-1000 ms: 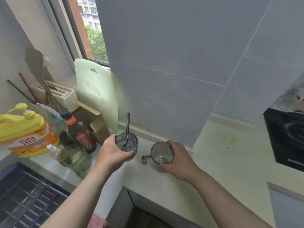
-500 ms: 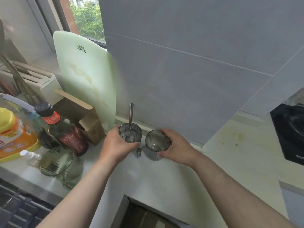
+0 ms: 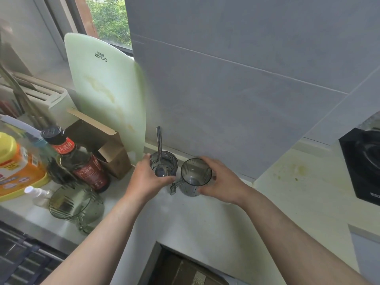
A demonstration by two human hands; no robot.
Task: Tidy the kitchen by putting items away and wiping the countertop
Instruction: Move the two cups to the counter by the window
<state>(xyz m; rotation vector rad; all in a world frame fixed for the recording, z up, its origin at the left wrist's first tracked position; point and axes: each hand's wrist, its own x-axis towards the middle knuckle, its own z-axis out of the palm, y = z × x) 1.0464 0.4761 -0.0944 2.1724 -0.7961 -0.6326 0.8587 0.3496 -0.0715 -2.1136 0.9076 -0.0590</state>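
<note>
Standing closer together than before, glass [image 3: 172, 161] in curled left hand [image 3: 145, 178], handled cup [image 3: 195, 175] in curled right hand [image 3: 223, 183], spoon [image 3: 158, 144] upright in glass.

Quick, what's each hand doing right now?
Left hand: closed around the glass cup holding a spoon.
Right hand: closed around the empty mug.

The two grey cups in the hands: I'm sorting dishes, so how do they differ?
The left cup holds a spoon; the right cup is empty. The right cup shows a handle pointing toward the left cup; no handle shows on the left cup. Both are see-through grey and upright.
</note>
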